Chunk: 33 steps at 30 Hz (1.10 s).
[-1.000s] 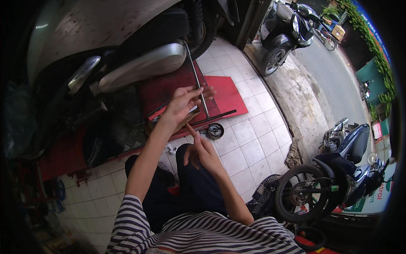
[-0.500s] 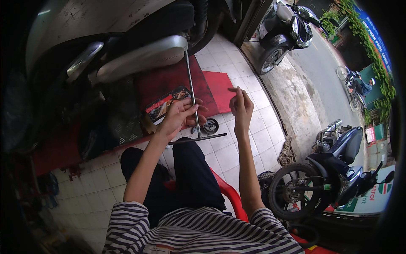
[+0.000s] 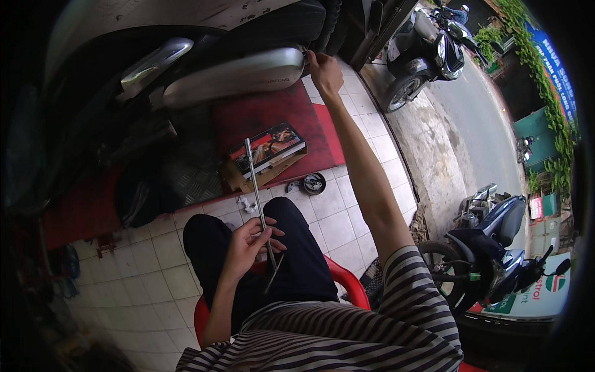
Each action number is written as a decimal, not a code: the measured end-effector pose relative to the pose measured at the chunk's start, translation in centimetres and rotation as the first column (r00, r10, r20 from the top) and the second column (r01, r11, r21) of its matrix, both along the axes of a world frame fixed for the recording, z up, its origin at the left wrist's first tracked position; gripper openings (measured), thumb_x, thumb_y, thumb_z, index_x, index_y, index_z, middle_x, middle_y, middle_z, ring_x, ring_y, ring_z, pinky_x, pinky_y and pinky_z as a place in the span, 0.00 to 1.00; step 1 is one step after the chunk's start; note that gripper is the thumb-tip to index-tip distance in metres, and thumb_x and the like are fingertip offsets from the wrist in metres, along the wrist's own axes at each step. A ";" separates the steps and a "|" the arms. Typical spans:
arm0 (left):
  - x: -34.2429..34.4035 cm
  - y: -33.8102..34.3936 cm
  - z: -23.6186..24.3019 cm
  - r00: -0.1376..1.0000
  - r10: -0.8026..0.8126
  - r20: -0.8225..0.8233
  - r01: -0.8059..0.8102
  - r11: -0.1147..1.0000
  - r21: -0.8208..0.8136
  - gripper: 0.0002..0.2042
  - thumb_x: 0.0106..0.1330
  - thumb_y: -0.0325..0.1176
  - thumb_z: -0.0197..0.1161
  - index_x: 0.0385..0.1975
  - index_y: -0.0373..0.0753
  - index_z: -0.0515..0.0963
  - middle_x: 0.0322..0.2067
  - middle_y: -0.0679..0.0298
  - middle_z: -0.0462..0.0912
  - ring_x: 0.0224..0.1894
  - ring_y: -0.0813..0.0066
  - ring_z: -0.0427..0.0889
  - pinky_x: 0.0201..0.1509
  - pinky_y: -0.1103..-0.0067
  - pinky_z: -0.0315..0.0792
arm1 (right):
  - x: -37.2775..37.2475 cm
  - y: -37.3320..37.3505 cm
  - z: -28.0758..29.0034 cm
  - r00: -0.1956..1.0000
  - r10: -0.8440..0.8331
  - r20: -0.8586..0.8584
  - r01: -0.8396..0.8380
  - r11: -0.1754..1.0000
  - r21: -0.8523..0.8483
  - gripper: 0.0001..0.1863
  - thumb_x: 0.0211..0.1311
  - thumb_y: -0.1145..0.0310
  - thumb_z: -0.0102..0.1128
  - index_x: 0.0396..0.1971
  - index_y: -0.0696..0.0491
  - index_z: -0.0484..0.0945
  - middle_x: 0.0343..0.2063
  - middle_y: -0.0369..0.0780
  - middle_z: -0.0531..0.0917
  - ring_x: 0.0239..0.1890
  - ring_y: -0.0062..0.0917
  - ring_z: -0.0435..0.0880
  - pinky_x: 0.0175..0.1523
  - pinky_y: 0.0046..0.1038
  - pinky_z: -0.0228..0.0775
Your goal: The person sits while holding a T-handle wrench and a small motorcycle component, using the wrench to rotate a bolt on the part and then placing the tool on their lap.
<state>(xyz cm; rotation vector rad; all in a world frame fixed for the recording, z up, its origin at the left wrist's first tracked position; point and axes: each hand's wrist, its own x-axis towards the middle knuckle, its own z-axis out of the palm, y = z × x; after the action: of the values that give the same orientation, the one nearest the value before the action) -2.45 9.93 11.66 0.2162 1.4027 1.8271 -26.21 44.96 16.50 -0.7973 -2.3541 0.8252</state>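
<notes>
My left hand [image 3: 252,247] is closed around the shaft of a T-handle socket wrench [image 3: 254,177], above my lap. The wrench's socket end points up and away, and its crossbar lies near my thigh. Stretched far forward, my right hand [image 3: 326,73] has its fingertips pinched at the right end of a long silver engine cover [image 3: 238,77] on a motor scooter. Whatever is between those fingertips is too small to make out. The scooter's dark tyre [image 3: 338,28] is just beyond that hand.
A red platform [image 3: 260,118] under the scooter carries a printed box [image 3: 273,146]. A round dish of small parts [image 3: 314,183] sits on the tiled floor [image 3: 341,214]. I sit on a red chair [image 3: 350,282]. Parked motorbikes [image 3: 489,242] and a scooter [image 3: 427,56] stand to the right.
My left hand has drawn the wrench back off the cover's end toward my lap. My right hand has reached forward to that same end. The view has shifted slightly.
</notes>
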 end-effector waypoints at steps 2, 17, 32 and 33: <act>-0.1 -0.7 -0.1 1.000 0.015 -0.002 -0.015 1.000 0.010 0.12 0.76 0.30 0.52 0.52 0.29 0.71 0.41 0.53 0.84 0.36 0.65 0.88 0.38 0.78 0.81 | 0.3 -0.3 0.5 1.000 -0.016 -0.007 0.017 0.997 0.072 0.20 0.63 0.46 0.57 0.39 0.46 0.87 0.35 0.47 0.87 0.44 0.46 0.84 0.48 0.45 0.75; 0.9 -0.4 0.3 1.000 -0.010 0.019 0.010 0.999 0.046 0.13 0.76 0.30 0.51 0.53 0.28 0.69 0.41 0.51 0.83 0.38 0.64 0.88 0.40 0.78 0.82 | 3.3 0.8 0.2 0.954 0.214 -0.208 -0.187 0.972 0.143 0.15 0.64 0.58 0.59 0.45 0.49 0.85 0.33 0.44 0.88 0.36 0.38 0.87 0.43 0.38 0.77; -11.4 16.0 5.5 0.975 -0.135 -0.176 0.162 0.975 0.151 0.14 0.74 0.31 0.55 0.52 0.28 0.72 0.43 0.52 0.84 0.39 0.66 0.88 0.41 0.76 0.85 | 31.0 -9.7 -4.7 0.880 -0.004 -0.474 -0.427 0.430 -0.796 0.31 0.79 0.48 0.35 0.67 0.56 0.66 0.45 0.43 0.85 0.47 0.24 0.82 0.55 0.29 0.69; -11.9 16.8 5.6 0.978 -0.129 -0.162 0.153 0.977 0.147 0.13 0.73 0.31 0.55 0.52 0.29 0.72 0.43 0.52 0.84 0.39 0.66 0.88 0.41 0.76 0.85 | 30.8 -9.5 -4.6 0.889 0.025 -0.457 -0.408 0.495 -0.767 0.30 0.79 0.49 0.38 0.67 0.56 0.66 0.46 0.42 0.84 0.46 0.22 0.82 0.54 0.27 0.69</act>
<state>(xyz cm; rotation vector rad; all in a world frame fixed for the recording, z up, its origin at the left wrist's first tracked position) -14.40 26.71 17.23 0.5336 1.3075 1.8350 4.58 35.46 11.85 -0.5613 -1.5878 2.1424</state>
